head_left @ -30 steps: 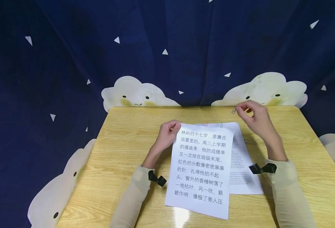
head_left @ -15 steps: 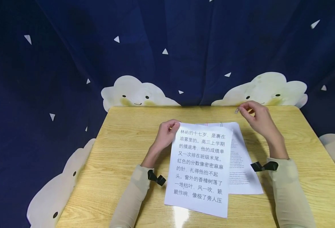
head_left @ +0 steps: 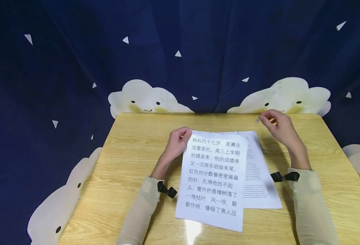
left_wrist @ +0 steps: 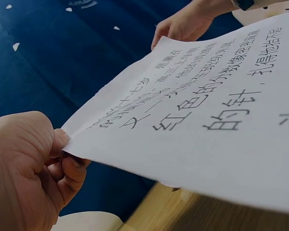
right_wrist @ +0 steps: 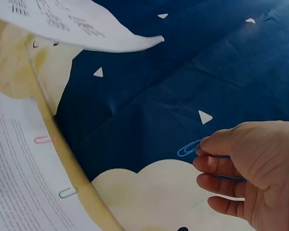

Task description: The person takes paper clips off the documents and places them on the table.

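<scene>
My left hand point(head_left: 177, 141) pinches the upper left corner of a sheet of paper point(head_left: 212, 180) with large Chinese print, held up over the table. In the left wrist view the thumb point(left_wrist: 60, 140) lies on top of that corner, fingers curled beneath. My right hand point(head_left: 281, 126), off to the right and higher, pinches a small blue paper clip point(right_wrist: 189, 148) between thumb and forefinger. Below the raised sheet lies a second printed paper point(head_left: 261, 177) with small text. On its top edge sit a pink paper clip point(right_wrist: 44, 139) and a green paper clip point(right_wrist: 68, 193).
The wooden table point(head_left: 130, 163) reaches back to a dark blue curtain point(head_left: 198, 51) with white clouds and triangles. Both wrists carry black straps; the raised sheet covers the left part of the lower paper.
My right hand has shifted slightly to the right with the paper clip, away from the raised sheet. The left hand and its sheet have drifted a little left.
</scene>
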